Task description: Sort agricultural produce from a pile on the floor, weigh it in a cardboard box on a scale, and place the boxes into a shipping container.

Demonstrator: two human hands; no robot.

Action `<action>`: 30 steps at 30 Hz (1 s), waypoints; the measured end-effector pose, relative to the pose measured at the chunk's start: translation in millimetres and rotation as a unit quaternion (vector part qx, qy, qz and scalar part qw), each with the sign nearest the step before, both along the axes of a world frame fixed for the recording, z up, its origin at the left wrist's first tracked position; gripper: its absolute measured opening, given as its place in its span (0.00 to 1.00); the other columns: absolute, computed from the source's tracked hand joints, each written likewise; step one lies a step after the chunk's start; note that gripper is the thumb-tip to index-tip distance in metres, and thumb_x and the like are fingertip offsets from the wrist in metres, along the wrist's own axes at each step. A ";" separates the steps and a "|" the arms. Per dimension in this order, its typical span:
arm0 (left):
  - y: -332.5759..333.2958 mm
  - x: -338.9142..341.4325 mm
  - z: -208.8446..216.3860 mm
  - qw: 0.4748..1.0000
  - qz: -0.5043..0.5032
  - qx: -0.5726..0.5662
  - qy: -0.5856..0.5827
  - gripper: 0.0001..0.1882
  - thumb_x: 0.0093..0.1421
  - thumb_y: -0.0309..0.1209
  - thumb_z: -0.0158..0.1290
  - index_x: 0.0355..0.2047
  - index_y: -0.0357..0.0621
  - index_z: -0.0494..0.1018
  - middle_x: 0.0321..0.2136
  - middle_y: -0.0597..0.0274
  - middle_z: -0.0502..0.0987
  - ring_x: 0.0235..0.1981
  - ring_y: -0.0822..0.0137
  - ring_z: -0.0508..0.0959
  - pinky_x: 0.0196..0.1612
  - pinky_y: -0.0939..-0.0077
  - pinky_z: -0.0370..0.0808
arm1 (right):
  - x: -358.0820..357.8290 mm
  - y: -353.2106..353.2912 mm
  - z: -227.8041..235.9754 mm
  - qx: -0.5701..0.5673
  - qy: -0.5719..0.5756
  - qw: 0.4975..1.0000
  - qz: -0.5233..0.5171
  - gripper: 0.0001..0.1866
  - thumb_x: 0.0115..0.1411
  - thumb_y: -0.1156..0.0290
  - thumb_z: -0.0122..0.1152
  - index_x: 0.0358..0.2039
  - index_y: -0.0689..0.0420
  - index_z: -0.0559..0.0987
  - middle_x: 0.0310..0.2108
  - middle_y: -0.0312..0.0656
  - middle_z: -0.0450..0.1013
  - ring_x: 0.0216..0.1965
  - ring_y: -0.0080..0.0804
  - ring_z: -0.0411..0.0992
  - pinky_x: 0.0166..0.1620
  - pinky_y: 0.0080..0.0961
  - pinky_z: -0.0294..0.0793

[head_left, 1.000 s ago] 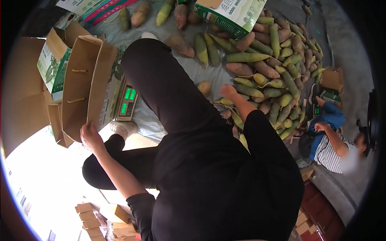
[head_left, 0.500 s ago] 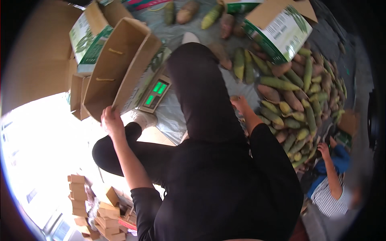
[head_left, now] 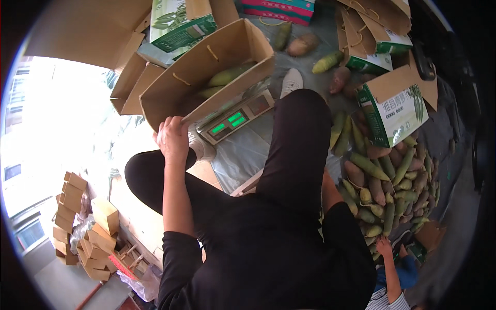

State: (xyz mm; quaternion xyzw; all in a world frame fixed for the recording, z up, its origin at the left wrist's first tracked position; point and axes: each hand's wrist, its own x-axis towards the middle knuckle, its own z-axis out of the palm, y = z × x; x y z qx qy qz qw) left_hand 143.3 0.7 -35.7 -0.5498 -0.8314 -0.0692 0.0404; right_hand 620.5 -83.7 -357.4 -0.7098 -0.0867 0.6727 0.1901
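Observation:
My left hand [head_left: 173,139] is closed on the near corner of an open cardboard gift box [head_left: 206,85]. The box has yellow cord handles, and green radishes [head_left: 230,76] lie inside it. It stands on a digital scale [head_left: 243,116] with green lit figures. My right forearm [head_left: 330,194] reaches down beside my bent right knee. The knee hides my right hand, so its fingers and anything in them cannot be seen. Nearest to that arm is a large heap of green radishes [head_left: 385,191], some brown with soil.
More printed boxes stand at the far left [head_left: 181,31] and right [head_left: 395,106]. Loose radishes [head_left: 302,45] lie on the grey plastic sheet [head_left: 235,155]. At lower right another person's hand [head_left: 383,245] touches the heap. Folded cartons [head_left: 95,248] are stacked at lower left.
The view has shifted, so the box and scale sit further right, and radishes inside the box now show. My right hand has gone behind the knee. My left hand still holds the box edge.

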 end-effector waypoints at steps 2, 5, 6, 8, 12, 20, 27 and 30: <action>2.9 5.6 6.0 1.000 0.009 -0.017 -0.020 0.07 0.50 0.35 0.54 0.30 0.48 0.74 0.30 0.66 0.74 0.40 0.60 0.73 0.44 0.57 0.64 | 4.6 -5.9 -23.2 0.071 0.021 0.997 0.015 0.15 0.52 0.68 0.58 0.40 0.59 0.71 0.31 0.39 0.68 0.33 0.31 0.68 0.38 0.33 0.70; 5.5 6.3 4.2 1.000 -0.002 -0.015 -0.023 0.07 0.50 0.35 0.54 0.29 0.49 0.74 0.30 0.66 0.74 0.39 0.61 0.73 0.43 0.57 0.64 | 23.7 -2.5 -43.3 0.127 -0.015 0.992 0.007 0.15 0.52 0.70 0.57 0.41 0.59 0.70 0.32 0.39 0.68 0.33 0.31 0.68 0.39 0.31 0.69; 6.7 7.4 3.0 1.000 -0.009 -0.004 -0.021 0.06 0.50 0.35 0.54 0.29 0.50 0.74 0.29 0.67 0.74 0.38 0.61 0.73 0.42 0.57 0.64 | 30.2 -1.5 -45.0 0.154 -0.033 0.988 0.000 0.16 0.52 0.71 0.57 0.41 0.59 0.70 0.32 0.39 0.68 0.34 0.30 0.68 0.39 0.31 0.69; 10.5 10.9 2.5 0.999 -0.016 0.000 -0.034 0.06 0.50 0.35 0.55 0.29 0.50 0.74 0.29 0.67 0.74 0.38 0.61 0.73 0.42 0.58 0.64 | 43.9 -2.0 -45.5 0.207 -0.076 0.975 -0.018 0.16 0.52 0.72 0.57 0.42 0.60 0.70 0.33 0.40 0.69 0.34 0.30 0.68 0.40 0.29 0.69; -6.6 0.4 3.1 1.000 0.013 0.001 -0.028 0.06 0.50 0.35 0.55 0.29 0.50 0.75 0.29 0.68 0.74 0.37 0.62 0.74 0.46 0.51 0.63 | -9.7 78.1 108.0 0.357 -0.311 0.867 0.158 0.26 0.44 0.76 0.65 0.46 0.60 0.70 0.39 0.40 0.70 0.41 0.28 0.68 0.46 0.27 0.67; 1.1 4.6 6.8 0.999 -0.007 0.017 -0.042 0.06 0.50 0.35 0.56 0.28 0.50 0.75 0.29 0.68 0.74 0.36 0.63 0.74 0.47 0.50 0.62 | -43.6 204.4 320.9 0.532 -0.142 0.835 0.007 0.33 0.47 0.75 0.66 0.53 0.62 0.63 0.47 0.42 0.66 0.46 0.29 0.66 0.46 0.23 0.68; -3.8 0.4 4.5 0.999 -0.014 0.017 -0.027 0.06 0.50 0.35 0.55 0.29 0.50 0.74 0.29 0.67 0.74 0.37 0.62 0.74 0.40 0.57 0.64 | -172.6 263.0 413.4 0.615 0.028 0.779 0.120 0.34 0.41 0.74 0.71 0.48 0.63 0.65 0.44 0.44 0.68 0.44 0.30 0.69 0.46 0.24 0.70; -0.8 3.6 3.9 0.999 -0.017 0.014 -0.024 0.07 0.50 0.35 0.55 0.29 0.51 0.74 0.29 0.67 0.74 0.37 0.62 0.74 0.41 0.56 0.65 | -235.5 267.1 413.1 0.622 0.059 0.757 0.190 0.31 0.42 0.74 0.71 0.47 0.61 0.67 0.41 0.41 0.70 0.43 0.28 0.70 0.45 0.23 0.70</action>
